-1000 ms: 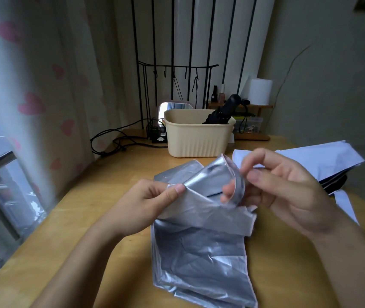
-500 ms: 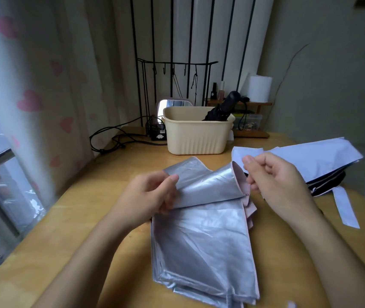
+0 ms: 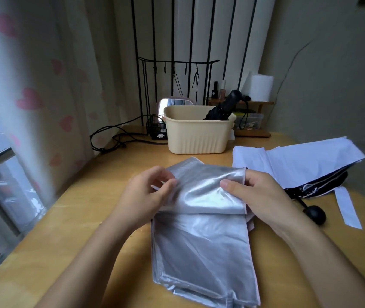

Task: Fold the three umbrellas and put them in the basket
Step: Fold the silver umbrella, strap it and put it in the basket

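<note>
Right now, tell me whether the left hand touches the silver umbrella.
Touching. The head view shows the left hand pinching a fold of the silver umbrella.

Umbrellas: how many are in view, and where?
3. A black umbrella stands in the basket; a silver umbrella lies on the table, pinched by the left hand and right hand; a white umbrella lies to its right. More could hide inside the basket.

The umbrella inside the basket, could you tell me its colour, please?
The umbrella is black; head view.

Nearest umbrella [image 3: 201, 252] on table [image 3: 77, 218], basket [image 3: 197, 136] behind, second umbrella [image 3: 306, 165] right, third umbrella [image 3: 221, 110] in basket
</note>
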